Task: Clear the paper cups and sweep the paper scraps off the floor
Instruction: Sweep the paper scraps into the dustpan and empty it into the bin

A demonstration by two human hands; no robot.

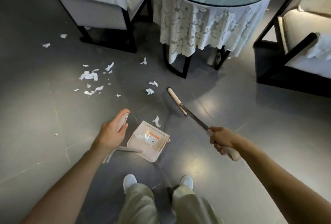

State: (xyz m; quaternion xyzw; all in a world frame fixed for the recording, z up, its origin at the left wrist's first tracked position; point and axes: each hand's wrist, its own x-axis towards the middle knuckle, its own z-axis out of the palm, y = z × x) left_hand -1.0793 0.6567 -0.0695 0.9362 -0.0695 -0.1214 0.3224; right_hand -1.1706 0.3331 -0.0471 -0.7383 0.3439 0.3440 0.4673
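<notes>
paper scraps (pixel 89 76): white, torn, strewn on the grey floor (pixel 35 98); thickest cluster beyond the dustpan (pixel 150 141) and off to its left, with a few strays farther out the same way.
nearest scrap (pixel 157 121): just beyond the dustpan's far corner; touching it or a hair apart, cannot tell.
two more scraps (pixel 149 91): farther beyond the dustpan, just left of the broom head.
broom (pixel 176 101): pale-backed head with dark bristles, down at the floor beyond the dustpan and to its right; thin dark shaft slanting back to the right hand.
right hand (pixel 221 140): right of the dustpan, fingers clamped round the broom's pale grip, the grip's end poking out below the fist.
dustpan: pale, low at the floor, orange-striped label inside, comb teeth along one edge.
left hand (pixel 112 132): left of the dustpan and above it, thumb and fingers curled round the pale handle top (pixel 124 118) of the dustpan.
hands: well apart, the dustpan between them.
white shoes (pixel 129 180): on the near side of the dustpan, toes pointing toward it.
round table (pixel 215 3): far beyond the dustpan, glass top, lace cloth hanging over dark legs.
armchairs (pixel 100 8): pale, dark-framed, one on each side of the table, both far beyond the dustpan.
</notes>
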